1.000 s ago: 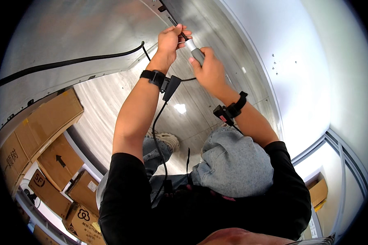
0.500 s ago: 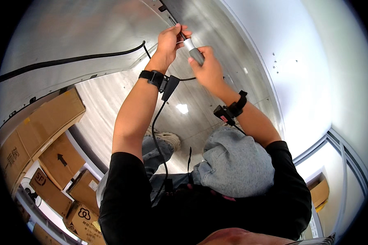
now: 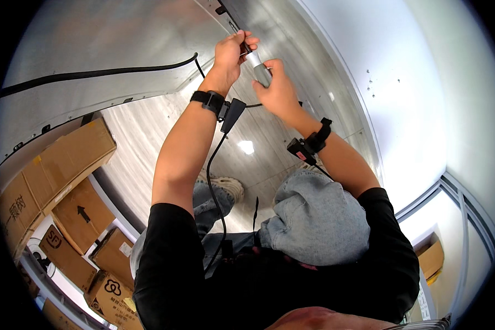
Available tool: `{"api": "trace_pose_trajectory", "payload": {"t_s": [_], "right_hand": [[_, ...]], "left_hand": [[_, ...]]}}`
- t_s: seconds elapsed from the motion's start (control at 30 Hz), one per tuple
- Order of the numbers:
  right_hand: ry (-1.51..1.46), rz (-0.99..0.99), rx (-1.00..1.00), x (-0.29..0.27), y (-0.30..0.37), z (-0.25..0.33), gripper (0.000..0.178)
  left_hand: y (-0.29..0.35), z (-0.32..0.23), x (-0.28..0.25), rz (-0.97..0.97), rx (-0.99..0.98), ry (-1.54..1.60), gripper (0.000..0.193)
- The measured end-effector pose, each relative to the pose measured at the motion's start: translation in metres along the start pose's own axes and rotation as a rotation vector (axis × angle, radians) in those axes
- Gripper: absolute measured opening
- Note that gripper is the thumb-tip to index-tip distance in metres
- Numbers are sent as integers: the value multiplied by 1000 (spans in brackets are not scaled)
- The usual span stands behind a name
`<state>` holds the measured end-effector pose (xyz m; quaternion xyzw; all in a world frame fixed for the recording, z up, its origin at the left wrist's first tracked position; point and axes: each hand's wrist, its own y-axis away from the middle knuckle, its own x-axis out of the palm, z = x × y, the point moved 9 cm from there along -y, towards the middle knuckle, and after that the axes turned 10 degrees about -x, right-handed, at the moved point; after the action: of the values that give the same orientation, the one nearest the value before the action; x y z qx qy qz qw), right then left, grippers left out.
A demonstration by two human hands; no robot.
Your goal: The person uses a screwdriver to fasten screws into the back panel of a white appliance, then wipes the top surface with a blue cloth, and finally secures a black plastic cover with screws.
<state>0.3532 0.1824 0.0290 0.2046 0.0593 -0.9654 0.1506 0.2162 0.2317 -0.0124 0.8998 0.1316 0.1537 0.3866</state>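
In our right hand (image 3: 279,91) we hold a screwdriver (image 3: 262,75) by the rear of its handle; the fingers are closed round it, with the thumb along the near side. The handle is a smooth matte grey cylinder that meets a bright silver collar, and a slim dark shaft runs on from there, up and to the left. Our left hand (image 3: 228,52) has its thumb and forefinger drawn together on that shaft, just ahead of the collar, while the other fingers curl loosely. The screwdriver points along the right edge of a large sheet-metal panel (image 3: 115,41), near the slots and a small black bracket (image 3: 220,10) there; we cannot tell whether its tip touches the metal.

The panel is dull silver, softly reflective, with small dark fittings along its lower edge. A thick, rubbery black cable (image 3: 102,72) arcs across it and bends sharply down near its lower right corner. Around each wrist we wear a black strap, the left one (image 3: 209,101) carrying a wedge-shaped plastic block, the right one (image 3: 317,139) a boxier one.

Below us the floor (image 3: 148,132) shows glossy, streaked grey grain. Brown cardboard boxes (image 3: 74,151) stand beyond its left edge, and a smooth white panel (image 3: 407,115) curves along its right.
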Motion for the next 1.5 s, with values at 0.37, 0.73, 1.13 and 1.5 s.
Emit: {"api": "trace_pose_trajectory", "payload": {"t_s": [0.37,0.73,1.13,1.5], "right_hand": [[-175,-25,108,2,8,-15,44],[-281,-48,197,-129,64,-47,36],[-282,-779,391,-292,215,-92,28],[-410,-667,278,-289,206,-90,36]], "left_hand": [[4,-2,1,10,-10,-89,24],[34,33,71,226,42,-324,39],[58,77,280,280,940,-1066,20],[42,81,271,274,694,-931,17]]}}
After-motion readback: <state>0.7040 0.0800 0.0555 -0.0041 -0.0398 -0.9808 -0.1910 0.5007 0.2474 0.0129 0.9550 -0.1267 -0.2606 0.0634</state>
